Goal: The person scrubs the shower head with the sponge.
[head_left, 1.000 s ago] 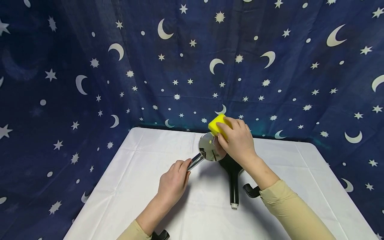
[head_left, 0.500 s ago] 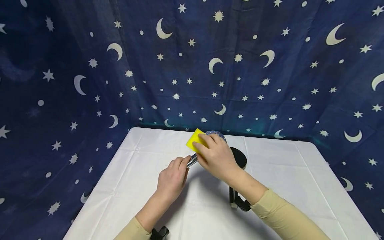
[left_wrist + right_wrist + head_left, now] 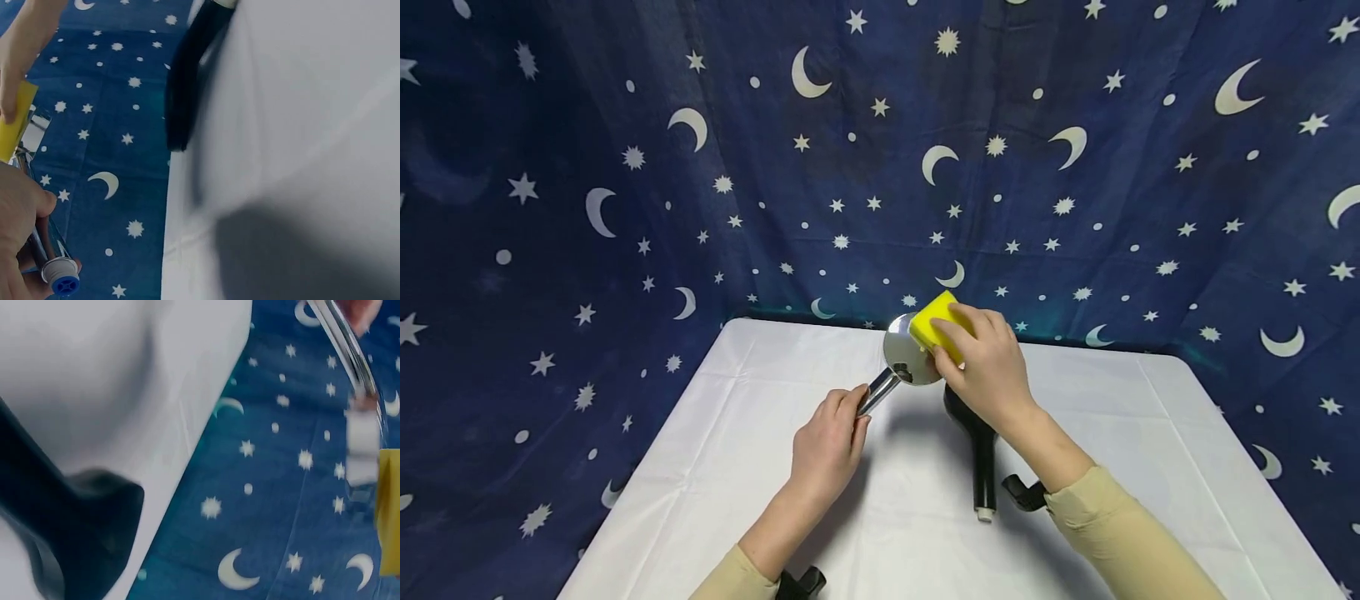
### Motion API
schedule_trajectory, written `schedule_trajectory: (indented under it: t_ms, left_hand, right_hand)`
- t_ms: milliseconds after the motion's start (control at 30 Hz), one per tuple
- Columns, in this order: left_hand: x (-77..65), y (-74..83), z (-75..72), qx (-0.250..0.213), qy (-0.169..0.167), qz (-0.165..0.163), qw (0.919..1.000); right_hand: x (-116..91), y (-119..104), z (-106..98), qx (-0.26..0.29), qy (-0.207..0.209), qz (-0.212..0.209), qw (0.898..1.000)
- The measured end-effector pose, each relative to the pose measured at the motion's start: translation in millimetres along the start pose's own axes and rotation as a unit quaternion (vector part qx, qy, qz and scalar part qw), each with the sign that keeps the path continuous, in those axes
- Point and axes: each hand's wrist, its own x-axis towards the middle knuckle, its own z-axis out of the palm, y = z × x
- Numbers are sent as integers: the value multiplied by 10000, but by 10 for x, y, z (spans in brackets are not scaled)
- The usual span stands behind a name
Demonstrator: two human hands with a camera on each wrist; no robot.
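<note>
My left hand (image 3: 826,442) grips the handle of a chrome hand shower head (image 3: 898,342), holding it raised with its round mirror-like disc tilted up. In the left wrist view, the threaded handle end (image 3: 62,277) with its blue insert sticks out below that hand. My right hand (image 3: 988,362) pinches a yellow sponge (image 3: 934,321) between thumb and fingers. The sponge overlaps the right side of the disc and hides part of it. At the edge of the right wrist view, the sponge (image 3: 390,512) shows beside the chrome head.
A second, black hand shower head (image 3: 983,467) lies on the white-covered table (image 3: 760,417), partly hidden below my right hand. Behind the table hangs a dark blue curtain (image 3: 865,175) with moons and stars. A black device (image 3: 1025,493) sits at my right cuff.
My right hand swept the sponge down-left across the disc toward the handle, then back up-right. The left hand keeps its grip, and the chrome head has shifted slightly left and tilted.
</note>
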Motion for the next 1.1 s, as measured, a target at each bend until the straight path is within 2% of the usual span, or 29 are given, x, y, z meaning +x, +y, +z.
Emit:
schedule_trajectory:
  t_ms: [100,267,333,400,500,567,633,767,867,967,1100]
  left_hand:
    - [35,26,-10,-328,80,-255,9991]
    - [69,83,-18,-934,-35,-746,9928]
    - [81,107,-26,-1290,-164,-1072,9857]
    - [96,125,-36,-1711,-267,-1436,9744]
    - [107,148,-57,-2381,-488,-1952,9502]
    - [102,154,-67,-2893,-644,-2188,9297]
    - [87,164,-75,-3386,-816,-2388,9065]
    - [69,190,-85,-4395,-1084,-2663,8510]
    - [57,204,-74,-4859,-1253,-2783,8190]
    - [32,208,-50,-5094,-1354,-2896,7990]
    - [-13,210,-20,-5228,-1413,-3033,7841]
  right_hand:
    - [-52,-143,47,290,175,-431,9985]
    - [-205,-425,164,305,227,-1159,9925]
    - [-279,-511,202,278,110,-1539,9876]
    - [-332,-558,223,237,-16,-1869,9821]
    - [-337,-529,215,175,-26,-2042,9788]
    - [-292,-460,187,89,87,-2037,9790]
    - [-237,-371,157,8,277,-2077,9778]
    - [-153,-197,99,-22,586,-2104,9759]
    - [-113,-80,65,149,764,-1700,9824]
    - [-90,16,46,419,818,-964,9911]
    - [-102,75,50,919,633,254,9934]
